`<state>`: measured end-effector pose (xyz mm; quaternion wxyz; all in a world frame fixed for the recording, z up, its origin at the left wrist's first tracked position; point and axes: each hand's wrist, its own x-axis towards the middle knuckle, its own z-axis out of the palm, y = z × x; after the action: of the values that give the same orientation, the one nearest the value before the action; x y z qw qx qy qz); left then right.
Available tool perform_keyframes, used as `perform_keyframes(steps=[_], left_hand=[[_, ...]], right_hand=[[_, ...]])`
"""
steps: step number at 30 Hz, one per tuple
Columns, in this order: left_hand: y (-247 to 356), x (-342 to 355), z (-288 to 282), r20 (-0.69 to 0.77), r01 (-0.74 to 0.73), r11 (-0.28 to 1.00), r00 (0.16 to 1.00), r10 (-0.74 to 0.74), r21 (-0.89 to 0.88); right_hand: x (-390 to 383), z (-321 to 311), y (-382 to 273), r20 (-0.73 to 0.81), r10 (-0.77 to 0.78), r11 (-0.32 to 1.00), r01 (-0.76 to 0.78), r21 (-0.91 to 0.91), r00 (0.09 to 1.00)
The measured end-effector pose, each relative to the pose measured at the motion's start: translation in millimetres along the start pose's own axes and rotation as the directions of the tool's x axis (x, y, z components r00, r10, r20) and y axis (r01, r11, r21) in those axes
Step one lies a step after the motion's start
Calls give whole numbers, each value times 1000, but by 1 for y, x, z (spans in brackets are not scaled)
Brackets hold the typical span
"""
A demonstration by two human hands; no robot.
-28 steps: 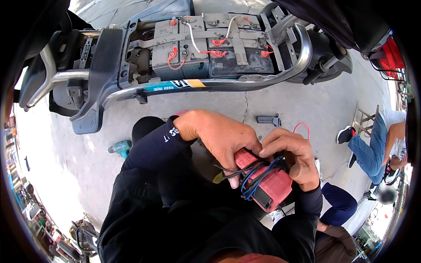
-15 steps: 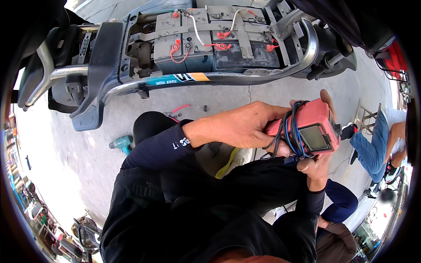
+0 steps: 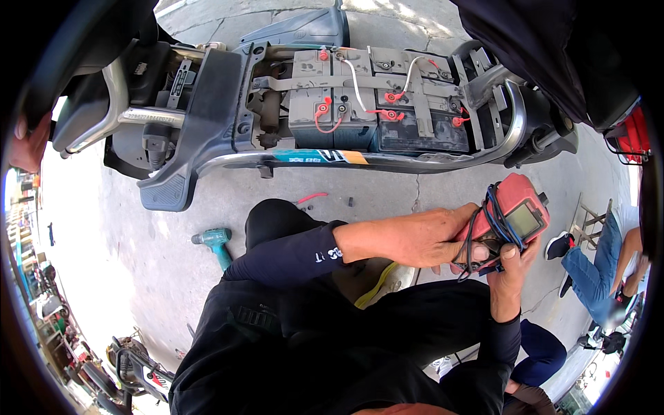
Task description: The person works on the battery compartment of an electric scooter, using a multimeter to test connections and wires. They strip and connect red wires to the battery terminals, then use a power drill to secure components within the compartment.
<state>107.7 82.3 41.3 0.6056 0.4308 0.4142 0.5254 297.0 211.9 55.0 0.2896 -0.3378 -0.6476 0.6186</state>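
Observation:
My left hand [image 3: 429, 238] is closed on a red handheld meter [image 3: 512, 196], with its thumb over the meter's lower part. My right hand [image 3: 515, 270] grips the same meter from below and the right, its thumb up at the lower edge. The meter is tilted with its small screen [image 3: 523, 220] facing up. Black and blue leads [image 3: 494, 214] are wound around its middle and partly hide its face. Both hands are at the right of my lap, below an open electric scooter frame [image 3: 519, 117] that holds several grey batteries [image 3: 415, 142] joined by white and red cables.
A teal drill [image 3: 218, 238] and a red object [image 3: 311, 197] lie on the concrete. Another person's hand [image 3: 31, 138] is at the far left. A seated person in jeans [image 3: 588, 270] and someone in dark blue trousers [image 3: 536, 346] are at the right. Parked vehicles [image 3: 124, 366] stand lower left.
Both hands have carried the meter rightward and turned it screen-up. The view has shifted, so the scooter sits lower and further right. Another person's hand has appeared at the left edge.

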Motion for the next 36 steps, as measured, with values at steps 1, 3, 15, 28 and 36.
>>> perform_keyframes(steps=[1, 3, 15, 28, 36], left_hand=[[1, 0, -1, 27, 23, 996, 999, -20, -81], [-8, 2, -1, -94, -73, 987, 992, 87, 146], [10, 0, -23, 278, 94, 942, 960, 0, -323], [-5, 4, -20, 238, 89, 925, 971, 1, -368], [-51, 22, -13, -255, 8, 831, 953, 161, 557]], right_hand=[[-1, -2, 3, -19, -11, 1000, 10, -28, 1000], [-2, 4, -1, -46, -72, 993, 67, -95, 996], [-2, -1, -6, -11, -47, 999, 47, 21, 999], [-3, 17, -27, 124, 9, 1000, -11, 22, 992], [-9, 7, -24, 485, -1, 999, -22, 43, 875]])
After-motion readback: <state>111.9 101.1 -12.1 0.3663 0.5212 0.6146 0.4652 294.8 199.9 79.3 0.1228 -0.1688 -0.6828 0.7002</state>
